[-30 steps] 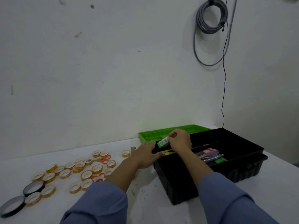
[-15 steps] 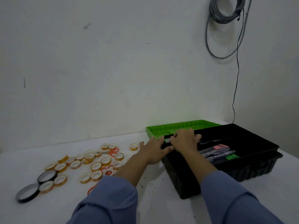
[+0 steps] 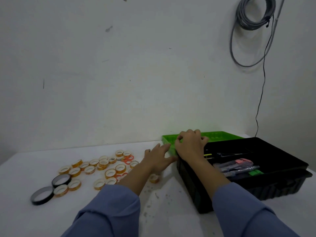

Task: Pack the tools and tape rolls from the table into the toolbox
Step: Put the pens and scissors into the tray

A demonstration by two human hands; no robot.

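The black plastic toolbox (image 3: 256,190) sat open on the white table (image 3: 25,218), its side all ribbed. Long thin tools (image 3: 236,166) with pink and green bits lay inside it. A bright green tray (image 3: 220,135) with a grid floor sat just behind it. Lots of small round tape rolls (image 3: 109,173), shiny and yellow, lay flat on the table to the left, next to two bigger black rings (image 3: 60,179). The left hand (image 3: 157,156) was spread open by the box corner, holding nothing. The right hand (image 3: 189,146) was curled over the tray edge, and I cannot tell if it held anything
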